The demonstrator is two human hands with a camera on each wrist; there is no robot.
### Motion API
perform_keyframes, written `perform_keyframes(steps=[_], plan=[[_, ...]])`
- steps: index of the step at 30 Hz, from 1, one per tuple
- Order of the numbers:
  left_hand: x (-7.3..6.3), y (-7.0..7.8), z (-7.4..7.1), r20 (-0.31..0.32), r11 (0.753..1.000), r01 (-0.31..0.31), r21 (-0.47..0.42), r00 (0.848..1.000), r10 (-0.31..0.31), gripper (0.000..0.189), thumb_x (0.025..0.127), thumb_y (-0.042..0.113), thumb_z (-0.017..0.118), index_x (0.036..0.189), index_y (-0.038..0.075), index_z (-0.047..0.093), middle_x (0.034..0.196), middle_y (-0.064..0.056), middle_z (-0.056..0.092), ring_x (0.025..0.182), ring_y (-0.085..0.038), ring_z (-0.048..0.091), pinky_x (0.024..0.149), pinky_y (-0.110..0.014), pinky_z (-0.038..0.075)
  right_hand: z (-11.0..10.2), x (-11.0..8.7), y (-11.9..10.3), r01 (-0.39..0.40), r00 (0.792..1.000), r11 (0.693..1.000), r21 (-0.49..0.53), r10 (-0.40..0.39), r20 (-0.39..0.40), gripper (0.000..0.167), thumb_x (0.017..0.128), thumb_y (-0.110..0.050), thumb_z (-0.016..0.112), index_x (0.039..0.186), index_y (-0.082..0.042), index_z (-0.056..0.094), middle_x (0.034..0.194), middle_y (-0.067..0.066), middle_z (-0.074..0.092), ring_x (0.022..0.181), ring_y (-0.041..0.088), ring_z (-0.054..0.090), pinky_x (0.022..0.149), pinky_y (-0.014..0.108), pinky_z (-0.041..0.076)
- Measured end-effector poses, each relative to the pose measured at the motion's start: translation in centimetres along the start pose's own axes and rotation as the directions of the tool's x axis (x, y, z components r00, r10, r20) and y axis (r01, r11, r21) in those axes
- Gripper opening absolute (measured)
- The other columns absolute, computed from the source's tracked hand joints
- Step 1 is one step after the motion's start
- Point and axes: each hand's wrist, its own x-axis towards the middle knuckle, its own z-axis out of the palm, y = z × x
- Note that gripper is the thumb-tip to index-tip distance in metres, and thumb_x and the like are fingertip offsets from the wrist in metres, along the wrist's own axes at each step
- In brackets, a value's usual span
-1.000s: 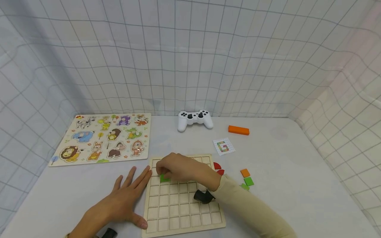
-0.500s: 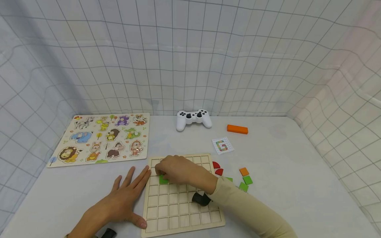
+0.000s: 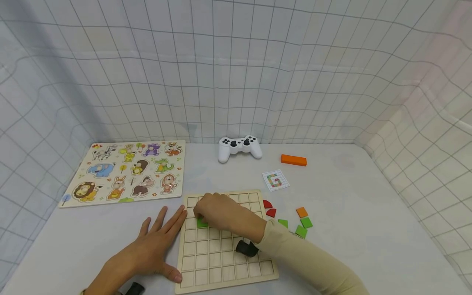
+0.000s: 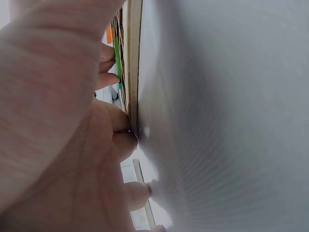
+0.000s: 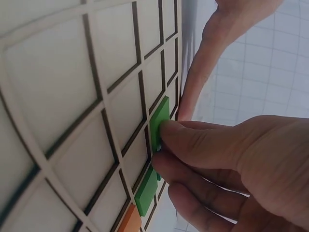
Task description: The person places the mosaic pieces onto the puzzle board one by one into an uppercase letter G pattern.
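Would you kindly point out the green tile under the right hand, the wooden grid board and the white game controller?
green tile point(image 3: 202, 223), head view, its visible face.
wooden grid board point(image 3: 221, 262), head view, bare cells.
white game controller point(image 3: 240, 147), head view, its middle.

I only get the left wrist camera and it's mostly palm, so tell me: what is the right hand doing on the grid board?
Observer: The right hand pinches a green square tile over the grid board, near its left edge.
Operator: Is it flat in a cell?
Observer: Seemingly not; the right wrist view shows its edge raised above the grid.
Operator: Any spare pieces?
Observer: Yes, right of the board: two red pieces, an orange tile, three green tiles.
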Motion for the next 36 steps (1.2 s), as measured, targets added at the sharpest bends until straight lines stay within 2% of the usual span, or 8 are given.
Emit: perform_keyframes(steps=[6,12,17,22,31,36], plan=[[0.0,0.0,-0.1,0.001,1.000,-0.002,-0.005,1.000,0.002,0.150,0.047,0.075,0.080,0.163,0.014,0.007,0.170,-0.008,0.000,0.151,-0.053,-0.007,0.109,-0.079,-0.001,0.2,-0.3,0.3,0.013,1.000,1.000,-0.023,-0.013,-0.002,0.016,0.093,-0.021,0.072,0.109,-0.022,0.077,0.105,-0.009,0.072,0.098,0.006,0.065,0.081,0.022,0.054],[0.1,0.0,-0.1,0.005,1.000,-0.002,-0.007,1.000,0.002,0.149,0.047,0.074,0.080,0.163,0.014,0.007,0.171,-0.008,-0.001,0.151,-0.052,-0.007,0.109,-0.079,-0.001,-0.3,-1.9,1.1,-0.009,0.999,0.997,0.080,0.012,-0.040,0.023,0.093,-0.016,0.072,0.116,-0.020,0.075,0.111,-0.008,0.073,0.102,0.005,0.066,0.088,0.023,0.054],[0.1,0.1,-0.1,0.012,1.000,0.010,0.000,1.000,-0.010,0.150,0.046,0.074,0.080,0.163,0.015,0.007,0.170,-0.008,-0.002,0.151,-0.052,-0.007,0.109,-0.079,-0.001,-1.0,-4.6,2.3,-0.029,0.995,0.987,0.159,0.045,-0.094,0.023,0.093,-0.016,0.073,0.116,-0.019,0.074,0.113,-0.007,0.072,0.098,0.006,0.065,0.083,0.023,0.054],[0.1,0.1,-0.1,0.014,1.000,0.015,-0.003,1.000,-0.015,0.151,0.046,0.073,0.081,0.163,0.014,0.006,0.170,-0.008,-0.001,0.151,-0.052,-0.008,0.109,-0.079,-0.001,-1.2,-7.8,4.1,-0.060,0.986,0.973,0.222,0.092,-0.136,0.025,0.093,-0.021,0.073,0.118,-0.015,0.072,0.110,-0.003,0.072,0.096,0.012,0.066,0.081,0.025,0.054],[0.0,0.2,0.2,0.005,1.000,0.013,-0.018,1.000,-0.013,0.151,0.045,0.073,0.081,0.163,0.013,0.008,0.170,-0.010,0.001,0.150,-0.053,-0.008,0.110,-0.078,-0.002,0.3,-13.2,8.1,-0.163,0.962,0.937,0.308,0.221,-0.162,0.028,0.090,-0.022,0.076,0.116,-0.012,0.072,0.105,-0.004,0.071,0.096,0.014,0.066,0.080,0.030,0.055],[0.0,0.2,0.1,-0.002,1.000,0.006,-0.009,1.000,-0.006,0.151,0.045,0.074,0.080,0.163,0.013,0.008,0.170,-0.011,0.002,0.150,-0.053,-0.007,0.110,-0.079,-0.001,0.9,-16.3,11.1,-0.211,0.944,0.902,0.378,0.288,-0.161,0.027,0.089,-0.020,0.077,0.115,-0.013,0.072,0.106,-0.004,0.071,0.097,0.016,0.064,0.084,0.035,0.057]])
